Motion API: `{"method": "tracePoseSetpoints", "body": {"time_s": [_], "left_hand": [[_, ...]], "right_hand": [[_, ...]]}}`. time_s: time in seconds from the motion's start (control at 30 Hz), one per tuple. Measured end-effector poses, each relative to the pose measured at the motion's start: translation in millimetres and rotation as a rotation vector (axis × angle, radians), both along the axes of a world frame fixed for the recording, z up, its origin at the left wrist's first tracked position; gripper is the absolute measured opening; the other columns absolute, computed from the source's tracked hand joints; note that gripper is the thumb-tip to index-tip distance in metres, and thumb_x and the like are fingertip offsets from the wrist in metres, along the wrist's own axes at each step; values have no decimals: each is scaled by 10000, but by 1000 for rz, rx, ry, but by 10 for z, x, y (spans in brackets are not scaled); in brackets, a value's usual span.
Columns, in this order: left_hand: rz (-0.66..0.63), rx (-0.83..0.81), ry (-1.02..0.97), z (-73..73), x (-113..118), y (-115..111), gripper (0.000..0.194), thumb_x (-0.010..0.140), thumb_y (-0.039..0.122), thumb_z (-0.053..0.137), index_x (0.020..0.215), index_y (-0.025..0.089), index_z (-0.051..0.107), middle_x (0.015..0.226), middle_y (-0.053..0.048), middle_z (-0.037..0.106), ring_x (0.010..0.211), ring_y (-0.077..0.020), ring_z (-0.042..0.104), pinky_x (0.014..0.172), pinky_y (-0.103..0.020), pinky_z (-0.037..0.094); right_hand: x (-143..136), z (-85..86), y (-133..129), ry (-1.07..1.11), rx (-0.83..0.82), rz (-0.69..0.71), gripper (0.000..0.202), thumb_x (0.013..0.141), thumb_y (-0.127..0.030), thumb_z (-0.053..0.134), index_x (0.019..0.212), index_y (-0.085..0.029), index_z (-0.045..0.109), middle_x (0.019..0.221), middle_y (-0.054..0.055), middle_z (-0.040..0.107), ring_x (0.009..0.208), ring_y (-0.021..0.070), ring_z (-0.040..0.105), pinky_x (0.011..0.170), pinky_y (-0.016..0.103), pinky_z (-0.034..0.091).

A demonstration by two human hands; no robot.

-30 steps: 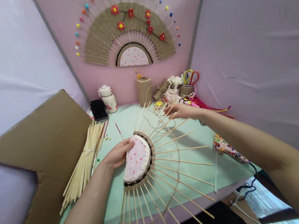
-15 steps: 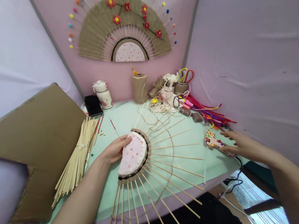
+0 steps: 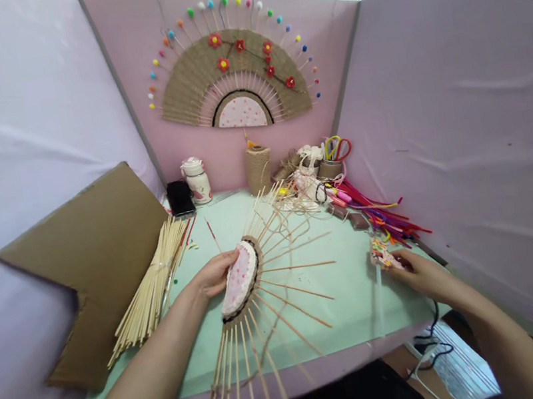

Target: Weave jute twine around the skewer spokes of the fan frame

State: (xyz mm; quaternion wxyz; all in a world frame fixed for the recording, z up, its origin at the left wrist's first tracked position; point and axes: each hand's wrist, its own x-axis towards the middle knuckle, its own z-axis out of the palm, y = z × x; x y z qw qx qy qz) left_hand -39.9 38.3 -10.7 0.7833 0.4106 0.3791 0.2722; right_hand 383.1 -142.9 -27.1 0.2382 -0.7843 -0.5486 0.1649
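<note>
My left hand (image 3: 215, 274) grips the straight edge of a half-round fan frame (image 3: 241, 276), its centre pink with small dots and a white and black rim. Thin wooden sticks radiate from the frame, some reaching past the table's front edge, and a strand of twine runs across them. At the right, my right hand (image 3: 418, 274) is closed around the rear part of a colourfully patterned glue gun (image 3: 381, 254). A pale, translucent glue stick (image 3: 379, 293) shows near it, and a dark cord hangs beneath that hand.
A finished fan (image 3: 244, 61) hangs on the pink back panel. Bundled sticks (image 3: 152, 288) and a cardboard piece (image 3: 97, 253) lie left. Along the back stand a white bottle (image 3: 198, 182) and a twine spool (image 3: 258, 170). Pipe cleaners (image 3: 384, 208) and scissors (image 3: 339, 149) are back right.
My right hand has closed on the glue gun, which it was reaching over before. The fan frame in my left hand has tilted. The camera view has shifted upward.
</note>
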Motion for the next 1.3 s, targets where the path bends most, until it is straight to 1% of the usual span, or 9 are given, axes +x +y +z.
{"method": "tracePoseSetpoints", "body": {"time_s": [0.1, 0.17, 0.27, 0.37, 0.53, 0.7, 0.97, 1.2, 1.3], "left_hand": [[8, -148, -25, -2, 32, -22, 227, 961, 205, 503, 818, 137, 666, 666, -14, 641, 582, -110, 553, 575, -218, 471], [-19, -195, -36, 0, 54, -59, 248, 968, 198, 463, 839, 134, 665, 634, -8, 593, 534, -94, 508, 503, -197, 432], [-57, -228, -54, 26, 83, -127, 261, 964, 204, 431, 871, 135, 665, 648, -6, 555, 527, -76, 468, 468, -167, 402], [-112, -301, -65, 71, 109, -153, 295, 963, 234, 406, 852, 130, 658, 658, -19, 521, 549, -73, 443, 444, -134, 373], [-198, -435, -110, 43, 132, -75, 311, 964, 221, 378, 815, 134, 637, 655, -16, 453, 537, -72, 382, 380, -99, 289], [-224, -495, -148, -50, 132, -56, 224, 925, 205, 429, 820, 133, 613, 645, -4, 419, 524, -66, 363, 385, -80, 297], [-270, -475, -292, -84, 107, -122, 160, 904, 260, 503, 898, 138, 606, 689, -15, 466, 577, -80, 445, 446, -105, 398], [-313, -419, -322, -100, 98, -105, 99, 861, 211, 598, 890, 119, 619, 692, -9, 475, 577, -69, 448, 459, -104, 401], [-339, -410, -366, -115, 90, -98, 110, 842, 191, 631, 903, 100, 624, 704, -12, 479, 582, -64, 442, 469, -106, 402]], "right_hand": [[-282, 215, 37, 305, 138, 4, 444, 758, -557, 613, 1071, -245, 656, 1007, 100, 719, 854, 272, 660, 698, 363, 537], [-559, 364, 122, 576, 202, -3, 438, 766, -559, 652, 1066, -240, 650, 1030, 94, 696, 782, 215, 633, 605, 303, 503], [-1011, 558, 332, 985, 305, 29, 362, 750, -536, 683, 892, -205, 649, 946, 81, 665, 624, 136, 516, 450, 249, 366], [-1386, 683, 575, 1165, 382, 126, 325, 725, -482, 724, 824, -184, 640, 758, 30, 585, 568, 107, 428, 402, 220, 254], [-1757, 754, 888, 1107, 377, 265, 451, 765, -610, 683, 710, -167, 614, 674, 12, 526, 523, 83, 381, 405, 223, 230], [-1932, 796, 1060, 982, 414, 278, 505, 773, -668, 643, 691, -172, 592, 636, -6, 502, 493, 77, 395, 416, 230, 268], [-1954, 790, 939, 984, 404, 256, 509, 763, -680, 645, 668, -184, 583, 586, -26, 449, 476, 78, 365, 414, 234, 263], [-1951, 671, 944, 1034, 360, 227, 559, 711, -681, 691, 867, -145, 675, 721, 3, 527, 557, 87, 411, 424, 216, 274], [-1955, 650, 947, 1027, 330, 224, 563, 721, -684, 682, 842, -135, 665, 698, 0, 513, 564, 85, 403, 431, 210, 276]]}}
